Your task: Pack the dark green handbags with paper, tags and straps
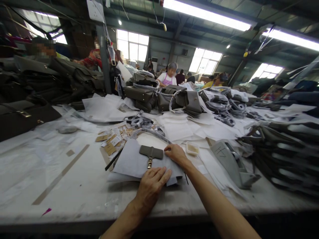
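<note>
View: one, carried on my head, facing forward and down over a broad white-topped worktable (94, 189). Station: my own side of it, the near edge crossing low in the view. Close range: my bare forearms (219, 199), rising from the bottom edge and cut off by it; my left hand (153, 184) and right hand (176, 154), both below centre. Middle range: dark olive-grey bags (142, 96), across the worktable. Far range: bright multi-paned windows (133, 44); overhead, long white tube lights (206, 13) along the top. Breadth: wide, soft toward the sides.
</note>
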`<state>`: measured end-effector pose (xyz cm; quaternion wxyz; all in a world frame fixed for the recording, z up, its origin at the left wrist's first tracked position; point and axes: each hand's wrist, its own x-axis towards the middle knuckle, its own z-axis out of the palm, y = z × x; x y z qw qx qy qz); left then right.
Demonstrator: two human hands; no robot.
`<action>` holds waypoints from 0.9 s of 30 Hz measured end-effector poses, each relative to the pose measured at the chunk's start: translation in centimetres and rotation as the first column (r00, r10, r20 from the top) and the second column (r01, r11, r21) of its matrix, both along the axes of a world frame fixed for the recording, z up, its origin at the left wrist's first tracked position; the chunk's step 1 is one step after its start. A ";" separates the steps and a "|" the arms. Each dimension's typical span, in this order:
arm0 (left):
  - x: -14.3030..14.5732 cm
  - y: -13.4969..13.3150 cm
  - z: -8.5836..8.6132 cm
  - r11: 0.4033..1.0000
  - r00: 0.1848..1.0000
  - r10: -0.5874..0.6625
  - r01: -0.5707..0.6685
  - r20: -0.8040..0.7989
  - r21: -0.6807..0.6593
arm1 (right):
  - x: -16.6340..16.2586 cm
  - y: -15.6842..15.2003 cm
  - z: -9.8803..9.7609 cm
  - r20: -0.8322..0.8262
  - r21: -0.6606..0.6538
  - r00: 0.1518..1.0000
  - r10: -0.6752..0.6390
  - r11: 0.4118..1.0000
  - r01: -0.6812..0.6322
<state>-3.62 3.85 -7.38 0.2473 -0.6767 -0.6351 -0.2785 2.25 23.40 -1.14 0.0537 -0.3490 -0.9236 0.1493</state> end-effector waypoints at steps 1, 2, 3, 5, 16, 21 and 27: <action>0.0 -0.1 0.0 1.000 1.000 -0.002 0.002 -0.004 0.001 | 0.1 -0.1 0.1 -0.002 0.009 1.000 0.011 1.000 -0.011; 0.0 -0.1 0.0 1.000 1.000 -0.006 0.006 -0.006 0.006 | 0.2 -0.2 0.1 -0.007 0.018 0.999 0.032 0.999 -0.032; 0.1 -0.2 0.0 1.000 1.000 -0.012 0.012 -0.005 0.012 | 0.5 -0.4 0.2 -0.013 0.026 0.998 0.057 0.998 -0.057; 0.1 -0.3 0.1 0.999 1.000 -0.029 0.029 0.005 0.019 | 1.4 -1.0 0.3 -0.023 0.035 0.993 0.120 0.992 -0.119; 0.1 -1.2 1.7 0.978 0.948 -0.171 0.196 0.269 -0.069 | 10.5 -6.5 -3.6 -0.479 0.285 0.729 0.489 0.872 -0.397; 0.5 -0.5 2.3 0.987 0.890 -0.124 0.155 0.439 -0.035 | 10.2 -6.8 -4.9 -0.523 0.396 0.691 0.500 0.860 -0.322; 0.9 -0.1 1.9 0.992 0.874 -0.113 0.124 0.473 0.009 | 14.9 -9.1 -3.0 -0.505 0.400 0.660 0.556 0.829 -0.392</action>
